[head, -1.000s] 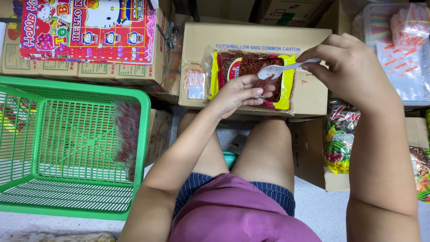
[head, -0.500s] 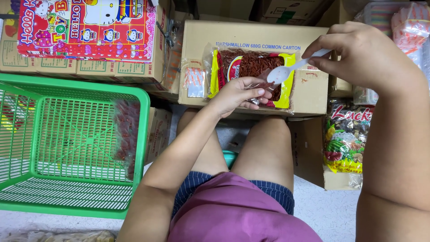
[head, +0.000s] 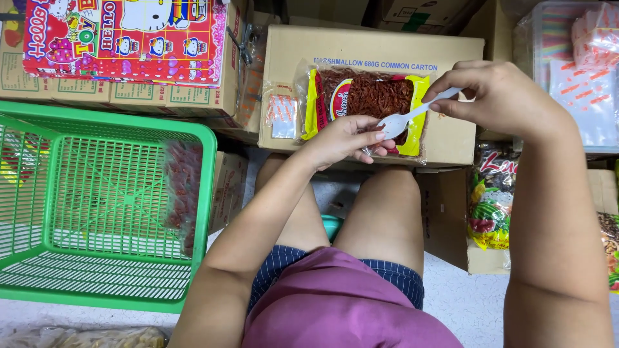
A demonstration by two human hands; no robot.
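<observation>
Head view: my right hand [head: 496, 96] pinches the white plastic spoon [head: 412, 116] by its handle, my left hand [head: 342, 138] closed on the clear snack packet [head: 367, 103] lying on the cardboard carton [head: 380, 51], spoon bowl meeting packet edge; next move, I judge, needs steady alignment.

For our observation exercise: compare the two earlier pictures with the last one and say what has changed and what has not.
Little changed. The right hand keeps its fingers on the white plastic spoon, whose bowl stays by the left hand; that hand still holds the snack packet on the carton. The green basket has not moved.
</observation>
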